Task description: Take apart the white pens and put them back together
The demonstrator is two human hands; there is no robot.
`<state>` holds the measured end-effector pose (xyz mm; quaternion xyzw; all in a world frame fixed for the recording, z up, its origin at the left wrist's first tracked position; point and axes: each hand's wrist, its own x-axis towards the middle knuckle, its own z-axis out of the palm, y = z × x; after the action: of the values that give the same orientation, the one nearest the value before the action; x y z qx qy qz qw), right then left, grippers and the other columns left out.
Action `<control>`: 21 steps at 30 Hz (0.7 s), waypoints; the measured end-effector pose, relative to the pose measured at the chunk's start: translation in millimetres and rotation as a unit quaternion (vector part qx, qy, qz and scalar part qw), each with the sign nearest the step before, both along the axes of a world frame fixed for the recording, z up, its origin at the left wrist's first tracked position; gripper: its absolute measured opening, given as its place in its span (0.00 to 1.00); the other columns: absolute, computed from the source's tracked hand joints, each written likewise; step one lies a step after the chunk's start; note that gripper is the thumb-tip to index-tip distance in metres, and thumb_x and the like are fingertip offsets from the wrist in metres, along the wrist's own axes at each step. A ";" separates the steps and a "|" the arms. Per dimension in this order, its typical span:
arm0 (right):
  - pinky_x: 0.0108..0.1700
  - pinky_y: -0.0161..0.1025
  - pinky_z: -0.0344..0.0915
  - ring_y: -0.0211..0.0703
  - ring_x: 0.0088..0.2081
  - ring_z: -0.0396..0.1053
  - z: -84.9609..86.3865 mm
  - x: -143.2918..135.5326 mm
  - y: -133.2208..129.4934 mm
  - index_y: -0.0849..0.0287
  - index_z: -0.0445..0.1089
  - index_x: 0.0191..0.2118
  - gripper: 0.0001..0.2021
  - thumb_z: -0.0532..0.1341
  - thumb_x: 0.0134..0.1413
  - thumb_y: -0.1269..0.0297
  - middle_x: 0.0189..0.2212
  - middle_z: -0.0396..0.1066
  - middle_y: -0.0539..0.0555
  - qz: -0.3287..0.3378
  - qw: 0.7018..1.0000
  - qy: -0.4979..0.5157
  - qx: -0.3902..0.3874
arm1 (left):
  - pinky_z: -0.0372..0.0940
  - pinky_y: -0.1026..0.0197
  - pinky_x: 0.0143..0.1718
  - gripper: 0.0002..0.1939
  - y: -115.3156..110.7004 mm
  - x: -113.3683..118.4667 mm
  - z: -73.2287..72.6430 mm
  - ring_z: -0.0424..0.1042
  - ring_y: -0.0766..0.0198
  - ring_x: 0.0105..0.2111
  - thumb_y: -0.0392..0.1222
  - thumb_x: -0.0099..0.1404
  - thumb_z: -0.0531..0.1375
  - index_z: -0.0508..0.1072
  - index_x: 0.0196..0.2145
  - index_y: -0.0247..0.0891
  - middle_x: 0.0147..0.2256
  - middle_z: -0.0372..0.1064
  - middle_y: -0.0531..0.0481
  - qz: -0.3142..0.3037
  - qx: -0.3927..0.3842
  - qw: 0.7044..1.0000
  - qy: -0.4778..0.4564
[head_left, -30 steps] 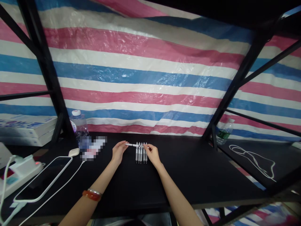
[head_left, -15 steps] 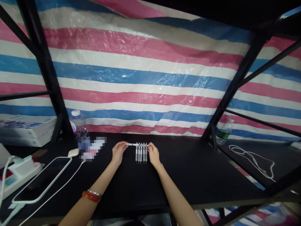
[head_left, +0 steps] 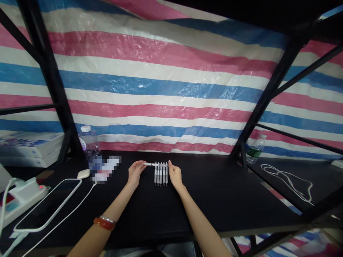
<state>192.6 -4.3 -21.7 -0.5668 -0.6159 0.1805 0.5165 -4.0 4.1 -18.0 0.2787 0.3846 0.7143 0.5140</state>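
Observation:
Several white and grey pens lie side by side on the black tabletop, pointing toward me. Across their far ends runs another white pen, set crosswise. My left hand pinches the left end of this crosswise pen between thumb and fingers. At its right end, my right hand has its fingers pressed together around the tip, just beside the rightmost pen of the row.
To the left are a phone, an earphone case, a power strip, a plastic bottle and white boxes. Farther right, a bottle and a coiled white cable lie beyond the black frame.
The fingers of my right hand have shifted slightly at the right end of the crosswise pen. My left hand and the row of pens look the same.

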 end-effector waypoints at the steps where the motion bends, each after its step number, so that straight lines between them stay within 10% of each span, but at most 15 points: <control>1: 0.21 0.33 0.45 0.34 0.17 0.48 -0.2 0.1 0.0 0.57 0.47 0.13 0.27 0.46 0.56 0.46 0.11 0.47 0.45 -0.004 1.000 -0.001 -0.002 | 0.69 0.55 0.42 0.04 0.1 -0.1 -0.2 0.74 0.62 0.33 0.30 0.50 0.63 0.72 0.27 0.32 0.29 0.73 0.47 0.000 0.000 1.000 -0.002; 8: 0.25 0.33 0.50 0.37 0.21 0.57 7.5 0.8 -6.7 0.56 0.57 0.18 0.24 0.44 0.57 0.47 0.16 0.59 0.46 0.005 0.999 -0.024 -0.022 | 0.69 0.59 0.41 0.04 2.0 -0.2 -2.4 0.74 0.65 0.31 0.27 0.53 0.60 0.71 0.27 0.32 0.28 0.73 0.47 0.008 -0.011 1.000 -0.023; 21: 0.23 0.32 0.45 0.34 0.20 0.49 11.0 -0.9 -6.1 0.58 0.50 0.16 0.25 0.47 0.55 0.46 0.15 0.48 0.45 0.018 0.999 -0.040 -0.022 | 0.68 0.60 0.42 0.04 1.8 -0.1 -0.2 0.75 0.64 0.31 0.26 0.55 0.59 0.71 0.27 0.31 0.28 0.74 0.47 -0.017 -0.008 0.999 -0.039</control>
<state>191.7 -10.4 -10.7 -0.5734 -0.6423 0.1803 0.4756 -4.0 5.9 -18.3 0.2528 0.3651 0.7124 0.5434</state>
